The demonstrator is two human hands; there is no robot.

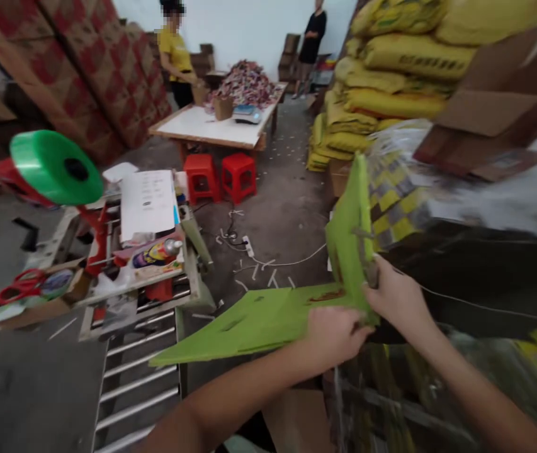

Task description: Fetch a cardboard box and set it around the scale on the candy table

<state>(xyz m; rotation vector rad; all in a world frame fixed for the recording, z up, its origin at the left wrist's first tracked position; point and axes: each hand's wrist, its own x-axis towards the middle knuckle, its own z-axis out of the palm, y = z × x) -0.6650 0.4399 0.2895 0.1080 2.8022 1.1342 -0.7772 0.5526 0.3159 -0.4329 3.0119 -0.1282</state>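
Note:
A bright green cardboard box [268, 321], partly folded out, spans the space before me. One long panel lies nearly level toward the left, and another stands upright on the right. My left hand [334, 333] is closed on the near edge, close to the fold between these panels. Higher up, my right hand [398, 296] grips the edge of the upright panel, thumb against it. Some fingertips of both hands are hidden by the cardboard. Slots and a dark reddish print show on the green surface.
A roller conveyor [138, 384] runs at the left, beside a tape dispenser with a green roll [51, 167], a spray can [157, 251] and red scissors [20, 286]. Yellow sacks [405, 60] are stacked right. Two people stand beyond, one at a white table [197, 126]; red stools [238, 176] stand before it.

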